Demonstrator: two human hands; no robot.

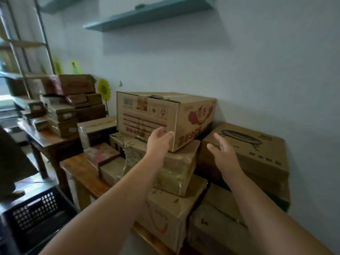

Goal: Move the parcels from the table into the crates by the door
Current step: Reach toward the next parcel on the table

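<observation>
Both bare arms reach out over a pile of parcels on the brown wooden table (81,170) that stands against the pale wall. On top of the pile sits a large brown cardboard box with red printing (195,115), resting on a tape-wrapped, crumpled brown parcel (176,168). The left hand (159,139) is open, its fingers nearly straight, with the fingertips at the box's front face near the lower corner; I cannot tell whether they actually press on it, and it grips nothing. The right hand (222,150) is open too, fingers spread and holding nothing, apart from the printed box and held in front of a brown carton with a black line drawing of a round table (257,150), which lies just to the right of the pile. A black plastic crate with a perforated wall (33,208) stands low at the left, beside the table. Further left, more boxes are stacked on a second wooden table (49,140). A teal wall shelf (147,14) hangs above.
</observation>
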